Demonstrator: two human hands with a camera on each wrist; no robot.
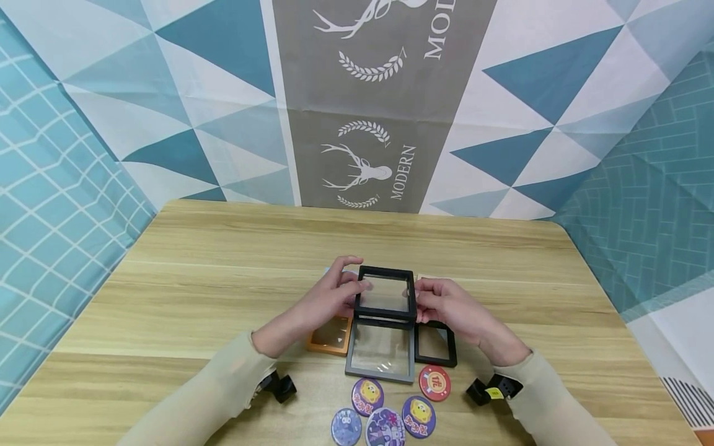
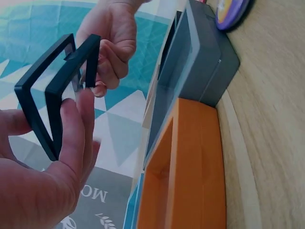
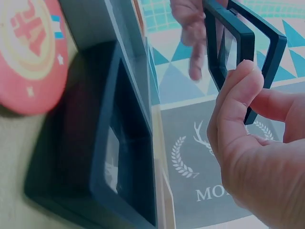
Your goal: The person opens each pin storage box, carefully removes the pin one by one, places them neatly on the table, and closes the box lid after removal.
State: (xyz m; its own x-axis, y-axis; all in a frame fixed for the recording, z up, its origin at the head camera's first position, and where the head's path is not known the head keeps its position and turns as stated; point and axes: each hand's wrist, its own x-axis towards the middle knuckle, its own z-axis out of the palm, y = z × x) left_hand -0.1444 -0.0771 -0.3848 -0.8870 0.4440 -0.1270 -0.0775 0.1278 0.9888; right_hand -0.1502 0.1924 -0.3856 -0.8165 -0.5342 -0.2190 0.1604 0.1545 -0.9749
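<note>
A black display frame [image 1: 385,314] with clear panes is held above the table between both hands. Its two halves stand apart along one side and meet at the other, as the left wrist view shows. My left hand [image 1: 329,298] grips its left side, thumb on one half and fingers [image 2: 72,129] on the other. On the right side, my right hand [image 1: 454,310] pinches the frame between thumb and fingers [image 3: 240,88]. Just below it lies a larger grey frame [image 1: 379,375], flanked by an orange frame [image 1: 329,350] and a smaller black frame [image 1: 437,361].
Nearer the front edge lie several round badges: a red one [image 1: 435,383], two purple ones with yellow figures [image 1: 368,396], a lilac one [image 1: 386,427] and a blue one [image 1: 346,427]. Pale edges of flat things show behind the hands. A patterned cloth [image 1: 357,87] hangs behind the wooden table [image 1: 223,241].
</note>
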